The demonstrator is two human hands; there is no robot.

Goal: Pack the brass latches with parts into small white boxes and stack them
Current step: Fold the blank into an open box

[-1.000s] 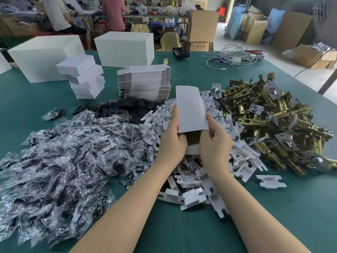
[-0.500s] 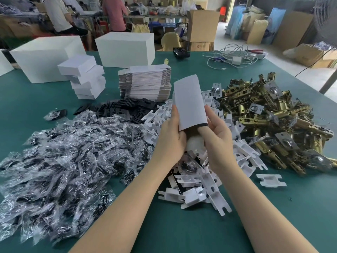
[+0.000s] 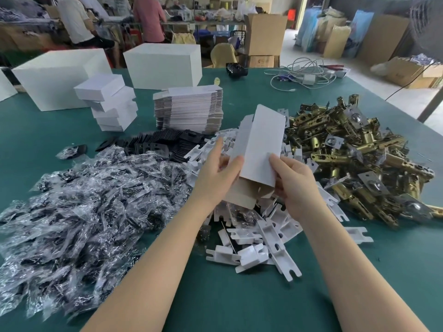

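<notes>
Above tabletop [image 3: 239, 307], both hands' grip on small white box [image 3: 260, 149]: left hand [image 3: 218, 173], right hand [image 3: 293, 180]; box now popped open, tilted, ready for latch.

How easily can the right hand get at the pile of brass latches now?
Probably not at once: the right hand grips the white box together with the left hand. Otherwise the way looks free; the brass latches lie uncovered beside it.

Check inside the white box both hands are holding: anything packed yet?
The white box shows only brown cardboard flaps at its open near end. Deeper inside is hidden by its walls, the left hand and right hand.
</notes>
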